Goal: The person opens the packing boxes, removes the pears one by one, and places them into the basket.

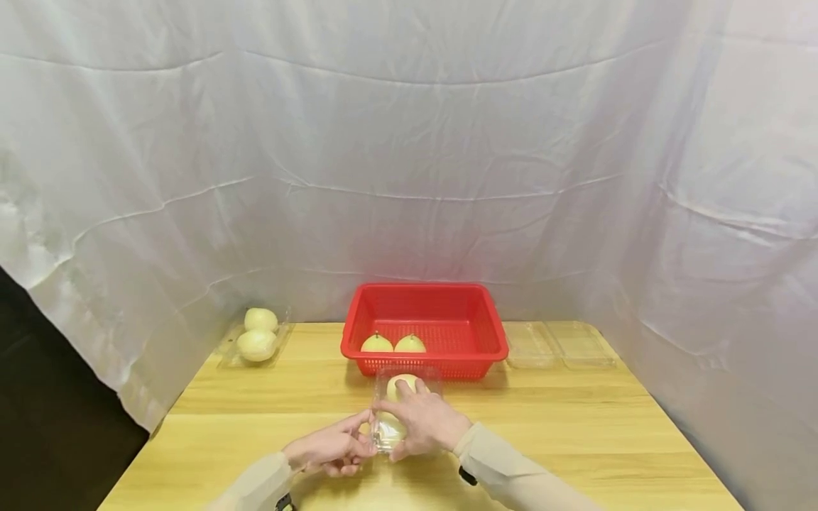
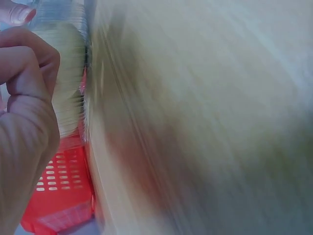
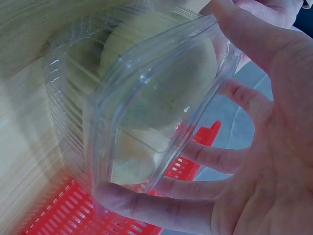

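A clear plastic box (image 3: 103, 112) stands on the wooden table (image 1: 575, 440) just in front of the red basket (image 1: 424, 287), with two pale yellow pears (image 1: 401, 387) inside, one behind the other. Its lid lies over the fruit; whether the edge is fully fastened cannot be told. The left hand (image 1: 335, 446) grips the box at its near left corner, thumb and forefinger on the rim, the other fingers curled. The right hand (image 1: 427, 420) is spread across the lid, thumb toward the near end, fingers reaching over the top and touching its edges. The basket, slotted in its walls and floor, holds two more pears (image 1: 377, 344), side by side at the front left, stems up. At the table's far left, a second clear container (image 1: 275, 356) carries two pears (image 1: 257, 345), one nearer than the other. Right of the basket, two shallow clear plastic trays (image 1: 580, 345) lie side by side; whether they are joined cannot be told.
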`<state>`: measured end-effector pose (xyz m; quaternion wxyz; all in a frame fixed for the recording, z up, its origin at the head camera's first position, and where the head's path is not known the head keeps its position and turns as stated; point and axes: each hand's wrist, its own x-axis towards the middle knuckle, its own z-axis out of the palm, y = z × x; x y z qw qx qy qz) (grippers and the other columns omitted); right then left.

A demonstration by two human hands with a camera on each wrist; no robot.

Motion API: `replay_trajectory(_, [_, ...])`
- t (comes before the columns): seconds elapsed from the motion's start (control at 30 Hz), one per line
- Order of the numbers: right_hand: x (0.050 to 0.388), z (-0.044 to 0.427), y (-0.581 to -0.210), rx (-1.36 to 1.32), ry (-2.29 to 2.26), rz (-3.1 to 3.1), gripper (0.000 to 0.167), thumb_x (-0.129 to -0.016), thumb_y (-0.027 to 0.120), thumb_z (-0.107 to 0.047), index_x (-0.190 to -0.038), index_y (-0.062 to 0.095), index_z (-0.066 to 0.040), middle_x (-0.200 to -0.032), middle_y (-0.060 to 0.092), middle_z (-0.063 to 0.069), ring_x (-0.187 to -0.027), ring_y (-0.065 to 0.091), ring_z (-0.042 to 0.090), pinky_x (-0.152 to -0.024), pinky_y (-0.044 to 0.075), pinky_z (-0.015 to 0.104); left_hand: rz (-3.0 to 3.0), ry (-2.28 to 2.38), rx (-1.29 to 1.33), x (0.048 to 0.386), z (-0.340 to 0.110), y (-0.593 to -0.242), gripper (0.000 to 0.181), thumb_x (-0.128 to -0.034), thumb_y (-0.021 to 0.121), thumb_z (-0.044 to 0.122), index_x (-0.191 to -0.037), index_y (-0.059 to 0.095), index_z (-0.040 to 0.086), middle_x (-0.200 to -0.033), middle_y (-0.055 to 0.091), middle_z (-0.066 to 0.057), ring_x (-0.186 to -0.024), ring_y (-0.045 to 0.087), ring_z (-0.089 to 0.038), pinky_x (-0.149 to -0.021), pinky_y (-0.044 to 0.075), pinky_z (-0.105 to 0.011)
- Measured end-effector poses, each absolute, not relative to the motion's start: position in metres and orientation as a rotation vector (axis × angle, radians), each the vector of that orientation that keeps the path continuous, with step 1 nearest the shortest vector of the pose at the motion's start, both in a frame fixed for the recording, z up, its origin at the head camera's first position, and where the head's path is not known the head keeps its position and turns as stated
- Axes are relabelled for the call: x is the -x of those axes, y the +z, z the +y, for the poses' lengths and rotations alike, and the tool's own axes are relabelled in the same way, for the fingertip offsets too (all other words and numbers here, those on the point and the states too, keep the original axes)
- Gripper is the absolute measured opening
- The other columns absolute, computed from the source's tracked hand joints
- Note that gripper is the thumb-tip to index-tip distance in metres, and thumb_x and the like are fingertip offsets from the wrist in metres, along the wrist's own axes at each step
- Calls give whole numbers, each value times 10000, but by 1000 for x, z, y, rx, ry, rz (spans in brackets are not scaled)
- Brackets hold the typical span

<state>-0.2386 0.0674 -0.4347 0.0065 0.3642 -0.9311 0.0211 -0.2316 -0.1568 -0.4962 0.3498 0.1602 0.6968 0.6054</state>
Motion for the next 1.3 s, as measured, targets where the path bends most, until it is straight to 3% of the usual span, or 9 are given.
replay_trajectory(0.07, [239,67,-433,-1133,62,-2918,813,-672,822,-568,-1395,471,-447,-1344,481,86,-1136,542,356,-733,562,439,1807,1556,-418,232,-158,-497,846,-926,609,171,-1583,76,186,-651,520,33,-461,449,-43,-370,277,-159])
replay_trajectory(0.13, [238,66,-432,-1120,88,-2937,803,-680,809,-584,-1394,466,-453,-1351,482,83,-1143,538,346,-742,557,453,1810,1566,-438,234,-157,-498,668,-969,567,235,-1529,230,96,-625,517,47,-441,439,-31,-365,281,-158])
replay_trajectory(0.23, [236,63,-431,-1105,125,-2972,794,-695,782,-614,-1399,440,-481,-1370,477,79,-1165,528,341,-766,550,482,1815,1596,-487,236,-156,-500,405,-1028,469,304,-1232,461,-46,-571,512,75,-398,408,-5,-349,276,-153])
replay_trajectory(0.3, [235,61,-432,-1111,137,-2984,797,-697,776,-624,-1403,432,-489,-1368,481,73,-1166,526,333,-767,550,484,1814,1604,-521,237,-156,-502,358,-1054,400,310,-997,499,-29,-551,513,90,-378,390,8,-339,270,-155])
replay_trajectory(0.33, [234,60,-433,-1116,133,-2988,797,-697,778,-621,-1403,432,-492,-1364,482,69,-1162,525,330,-765,551,478,1809,1605,-532,237,-156,-502,327,-1059,392,293,-963,514,6,-550,518,91,-372,385,9,-337,266,-156])
replay_trajectory(0.63, [232,63,-434,-1094,94,-2981,818,-688,775,-622,-1412,419,-493,-1383,475,70,-1200,520,343,-780,558,498,1836,1585,-576,244,-160,-500,276,-1023,476,259,-1058,573,3,-664,605,40,-437,505,-26,-358,294,-158])
replay_trajectory(0.8, [232,65,-437,-1092,44,-2977,903,-652,796,-647,-1441,396,-465,-1361,479,75,-1209,510,350,-776,561,460,2049,1618,-555,251,-160,-499,171,-992,546,190,-1010,640,48,-767,621,2,-472,536,-60,-380,318,-180])
replay_trajectory(0.97, [233,65,-438,-1065,4,-2959,865,-669,807,-598,-1424,402,-480,-1324,481,74,-1167,522,339,-751,557,455,2253,1665,-502,256,-154,-498,138,-910,673,167,-973,692,45,-865,638,-27,-525,547,-79,-434,357,-190])
replay_trajectory(1.3, [238,68,-438,-1072,-20,-2923,884,-662,819,-568,-1427,387,-473,-1296,503,81,-1147,532,346,-707,550,414,2400,1765,-392,273,-134,-498,187,-920,635,71,-1056,514,26,-907,556,-82,-598,610,-174,-444,416,-234])
